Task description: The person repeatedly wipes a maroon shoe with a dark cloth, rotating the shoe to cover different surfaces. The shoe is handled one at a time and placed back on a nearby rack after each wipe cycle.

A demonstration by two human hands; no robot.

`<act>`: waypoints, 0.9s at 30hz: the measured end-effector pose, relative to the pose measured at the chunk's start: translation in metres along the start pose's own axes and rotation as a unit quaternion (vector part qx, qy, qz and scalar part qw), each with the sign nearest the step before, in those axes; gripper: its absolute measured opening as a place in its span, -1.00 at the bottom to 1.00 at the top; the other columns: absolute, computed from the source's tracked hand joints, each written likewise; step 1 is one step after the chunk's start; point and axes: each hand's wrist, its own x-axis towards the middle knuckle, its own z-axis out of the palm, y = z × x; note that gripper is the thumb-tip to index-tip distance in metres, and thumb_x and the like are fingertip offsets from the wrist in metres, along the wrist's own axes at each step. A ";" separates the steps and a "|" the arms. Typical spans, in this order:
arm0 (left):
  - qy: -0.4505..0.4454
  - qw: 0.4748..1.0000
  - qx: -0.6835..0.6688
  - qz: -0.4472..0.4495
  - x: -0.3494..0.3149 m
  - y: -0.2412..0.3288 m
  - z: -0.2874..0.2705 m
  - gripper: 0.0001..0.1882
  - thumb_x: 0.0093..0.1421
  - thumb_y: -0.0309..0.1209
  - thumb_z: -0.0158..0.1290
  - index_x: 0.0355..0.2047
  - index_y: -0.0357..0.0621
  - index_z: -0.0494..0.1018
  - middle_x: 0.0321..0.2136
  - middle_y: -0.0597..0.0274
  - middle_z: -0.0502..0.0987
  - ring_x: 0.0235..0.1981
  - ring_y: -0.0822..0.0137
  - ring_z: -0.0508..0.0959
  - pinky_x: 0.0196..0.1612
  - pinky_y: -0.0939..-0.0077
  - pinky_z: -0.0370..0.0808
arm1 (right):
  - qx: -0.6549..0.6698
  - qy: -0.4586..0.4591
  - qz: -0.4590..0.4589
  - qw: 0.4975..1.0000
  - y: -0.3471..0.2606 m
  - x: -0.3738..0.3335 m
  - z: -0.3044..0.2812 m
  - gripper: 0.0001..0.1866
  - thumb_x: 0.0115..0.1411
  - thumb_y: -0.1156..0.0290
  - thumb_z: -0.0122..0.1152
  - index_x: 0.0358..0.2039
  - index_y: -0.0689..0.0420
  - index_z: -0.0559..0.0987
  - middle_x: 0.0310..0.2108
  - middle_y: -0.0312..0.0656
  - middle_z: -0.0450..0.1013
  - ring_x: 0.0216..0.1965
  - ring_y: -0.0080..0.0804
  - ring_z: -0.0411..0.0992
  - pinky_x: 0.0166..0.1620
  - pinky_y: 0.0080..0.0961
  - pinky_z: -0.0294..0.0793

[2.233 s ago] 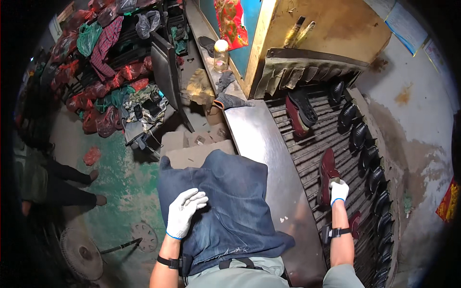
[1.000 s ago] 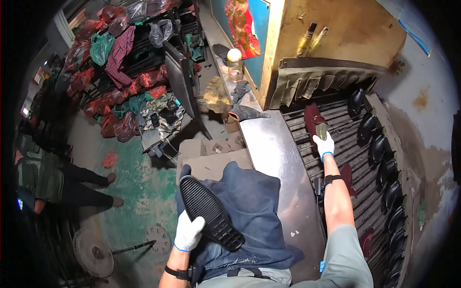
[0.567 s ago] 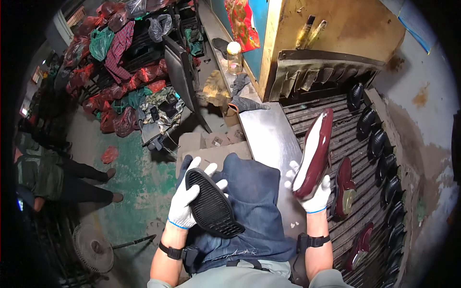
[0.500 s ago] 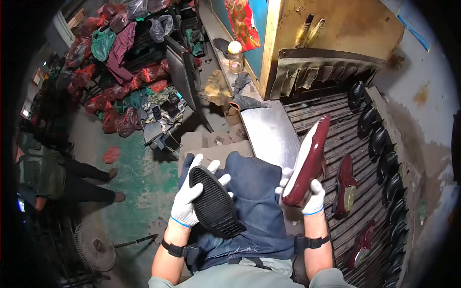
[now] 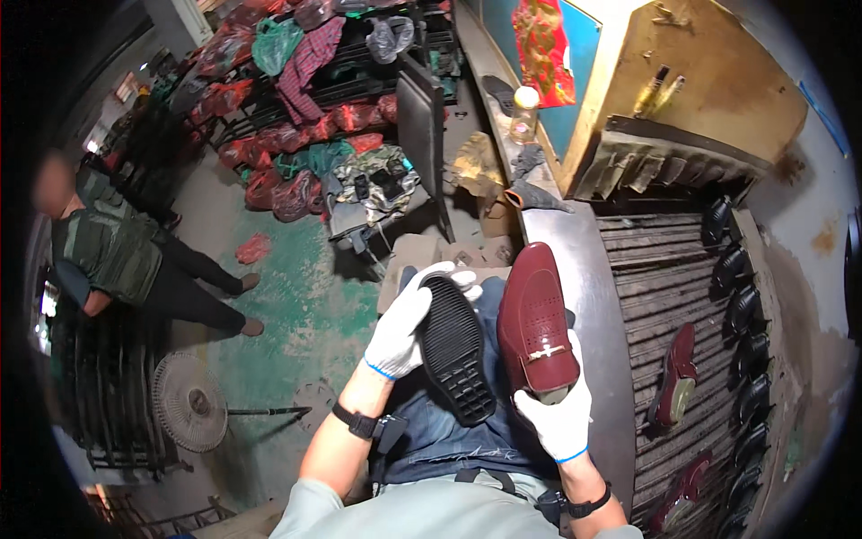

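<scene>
My gloved left hand [image 5: 398,330] is closed around a black ribbed shoe sole [image 5: 453,350], its tread facing up. Close beside it, my gloved right hand [image 5: 567,415] grips a dark red loafer [image 5: 536,310] by the heel end. The loafer stands toe away from me, its perforated top and metal trim showing. Sole and shoe are held apart above my lap. Part of my left fingers is hidden behind the sole.
A slatted rack [image 5: 620,359] on the right carries more dark red shoes [image 5: 676,377] and a row of black shoes [image 5: 743,310]. A metal ledge [image 5: 588,269] runs alongside. At left are a standing fan [image 5: 189,400] and a person [image 5: 135,242]; bagged goods [image 5: 296,193] fill shelves behind.
The view has swung left. My right hand has brought the loafer nearer the sole and turned its top into view. The sole is tilted differently in my left hand.
</scene>
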 end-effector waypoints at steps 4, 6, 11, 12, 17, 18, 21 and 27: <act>-0.061 0.998 -0.014 0.023 0.014 0.014 0.016 -0.32 0.64 -0.06 0.02 0.58 -0.12 0.18 0.41 -0.18 0.46 0.45 -0.13 0.48 0.43 -0.06 0.57 | 0.020 -0.015 -0.003 1.000 -0.025 -0.014 0.006 0.23 -0.05 0.54 0.71 0.61 0.35 0.20 0.30 0.05 0.58 0.21 -0.28 0.61 0.31 -0.28 0.59; -0.094 0.994 0.015 0.048 0.016 0.012 0.016 -0.33 0.65 -0.04 -0.01 0.58 -0.13 0.18 0.40 -0.17 0.47 0.42 -0.06 0.51 0.45 -0.02 0.55 | -0.005 -0.036 -0.040 0.999 -0.028 -0.023 0.009 0.24 -0.06 0.53 0.72 0.60 0.37 0.20 0.28 0.06 0.59 0.21 -0.27 0.61 0.30 -0.28 0.60; -0.028 0.998 0.057 0.027 0.005 -0.007 -0.001 -0.29 0.66 0.03 -0.07 0.59 -0.19 0.21 0.46 -0.10 0.43 0.47 0.01 0.46 0.53 -0.01 0.42 | -0.009 -0.089 -0.025 0.996 -0.025 -0.032 0.017 0.26 -0.09 0.51 0.75 0.59 0.41 0.20 0.27 0.09 0.60 0.20 -0.23 0.63 0.30 -0.28 0.60; -0.039 0.997 0.055 0.029 0.004 -0.007 -0.005 -0.28 0.66 0.04 -0.06 0.60 -0.19 0.19 0.46 -0.10 0.42 0.47 -0.01 0.46 0.53 -0.02 0.42 | -0.034 -0.101 -0.024 0.994 -0.028 -0.032 0.018 0.26 -0.08 0.49 0.75 0.59 0.41 0.21 0.26 0.09 0.61 0.19 -0.23 0.64 0.30 -0.29 0.60; -0.063 0.997 0.046 0.021 0.005 0.001 0.000 -0.20 0.62 0.07 -0.02 0.61 -0.23 0.14 0.47 -0.12 0.42 0.49 -0.05 0.44 0.54 -0.05 0.40 | -0.051 -0.121 -0.023 0.991 -0.014 -0.034 0.025 0.23 -0.08 0.43 0.77 0.57 0.40 0.26 0.23 0.06 0.64 0.18 -0.21 0.66 0.29 -0.28 0.61; -0.068 0.996 0.058 0.025 0.004 0.001 0.000 -0.19 0.62 0.07 -0.02 0.62 -0.24 0.14 0.47 -0.13 0.42 0.49 -0.05 0.44 0.54 -0.04 0.40 | -0.057 -0.120 -0.018 0.991 -0.013 -0.035 0.026 0.23 -0.08 0.41 0.77 0.56 0.39 0.27 0.23 0.06 0.65 0.17 -0.21 0.66 0.29 -0.28 0.61; -0.077 0.993 0.082 0.030 0.003 0.004 0.002 -0.18 0.63 0.08 -0.03 0.62 -0.26 0.13 0.47 -0.13 0.41 0.49 -0.03 0.44 0.55 -0.02 0.38 | -0.061 -0.125 -0.043 0.989 -0.016 -0.033 0.028 0.21 -0.07 0.40 0.77 0.55 0.39 0.29 0.23 0.06 0.65 0.18 -0.21 0.66 0.29 -0.29 0.61; -0.089 0.992 0.079 0.030 0.003 0.006 0.002 -0.16 0.62 0.07 -0.02 0.63 -0.27 0.10 0.49 -0.10 0.38 0.50 0.04 0.43 0.56 0.05 0.36 | -0.062 -0.124 -0.036 0.990 -0.014 -0.030 0.030 0.20 -0.06 0.38 0.77 0.54 0.39 0.30 0.23 0.06 0.64 0.18 -0.21 0.66 0.29 -0.29 0.60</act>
